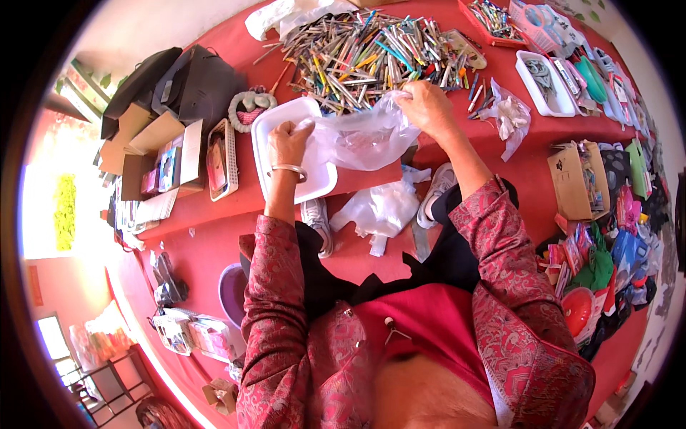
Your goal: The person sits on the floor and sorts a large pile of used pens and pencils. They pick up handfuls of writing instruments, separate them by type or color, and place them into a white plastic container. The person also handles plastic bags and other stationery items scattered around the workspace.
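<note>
A translucent plastic bag (361, 139) is stretched between my two hands. My left hand (287, 143), a silver bangle at its wrist, is closed on the bag's left end, above a white plastic tray (275, 118). Closed too, my right hand (426, 106) pinches the bag's upper right edge and is held a little higher. Just beyond the bag lies a large heap of pens and pencils (364, 57). Another crumpled clear bag (382, 207) rests below, between my shoes.
On the left stand a cardboard box (191, 159), a narrow woven basket (230, 179) and black bags (193, 82). To the right are a white tray (529, 79), a crumpled plastic bag (509, 118), an open carton (568, 182) and piled colourful packets. A red pen basket (477, 27) sits at the back.
</note>
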Demonstrator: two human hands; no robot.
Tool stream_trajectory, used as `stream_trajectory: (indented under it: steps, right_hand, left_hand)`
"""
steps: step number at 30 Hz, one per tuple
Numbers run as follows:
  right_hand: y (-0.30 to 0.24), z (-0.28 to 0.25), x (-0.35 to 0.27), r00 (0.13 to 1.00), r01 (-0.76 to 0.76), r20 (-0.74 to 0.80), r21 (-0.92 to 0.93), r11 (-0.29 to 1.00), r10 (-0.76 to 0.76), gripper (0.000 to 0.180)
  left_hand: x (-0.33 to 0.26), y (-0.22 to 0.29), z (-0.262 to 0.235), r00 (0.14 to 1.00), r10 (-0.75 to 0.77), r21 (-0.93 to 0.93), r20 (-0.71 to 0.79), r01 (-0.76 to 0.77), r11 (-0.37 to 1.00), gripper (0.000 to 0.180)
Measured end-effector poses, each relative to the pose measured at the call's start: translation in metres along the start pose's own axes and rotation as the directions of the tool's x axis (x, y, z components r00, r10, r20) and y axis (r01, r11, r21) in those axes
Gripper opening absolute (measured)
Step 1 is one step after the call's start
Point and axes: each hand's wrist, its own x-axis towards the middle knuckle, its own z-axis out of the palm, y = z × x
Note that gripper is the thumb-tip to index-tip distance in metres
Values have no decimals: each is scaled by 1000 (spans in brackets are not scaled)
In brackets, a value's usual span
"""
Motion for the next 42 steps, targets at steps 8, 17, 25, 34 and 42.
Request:
stream_trajectory:
  steps: [8,17,25,34,42]
  right_hand:
    - [9,13,3,986,142,88,-13,990,-141,21]
    - [-3,5,5,937,56,267,517,854,-224,21]
    - [-8,-4,1,917,-295,397,627,721,30,15]
    - [9,10,2,989,147,-60,404,903,-134,25]
    - [-70,58,-42,922,269,46,639,721,-384,17]
  left_hand:
    - [14,-25,-32,862,-423,-802,279,451,391,17]
    - [19,-22,-25,835,-550,-866,-13,266,424,26]
    - [-1,29,-16,927,-30,169,-375,100,981,42]
    - [17,-13,-14,975,-131,90,-178,149,985,41]
    - [-4,42,-4,994,67,-180,84,-51,982,43]
